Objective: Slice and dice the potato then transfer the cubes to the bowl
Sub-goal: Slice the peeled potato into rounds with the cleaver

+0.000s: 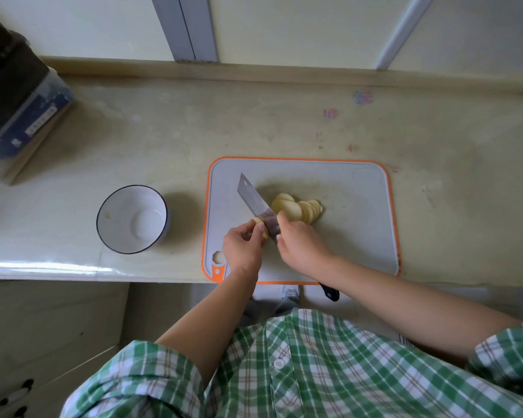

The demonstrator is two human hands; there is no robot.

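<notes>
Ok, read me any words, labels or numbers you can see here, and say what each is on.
No text is legible.
White label on the blue box: dark print, too blurred to read.
Purple marks on the counter: smudged, unreadable.
Knife, bowl, cutting board: no print visible.

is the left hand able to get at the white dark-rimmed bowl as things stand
Likely yes: the white dark-rimmed bowl sits left of the left hand with nothing between, though its fingers hold a pale potato piece.
</notes>
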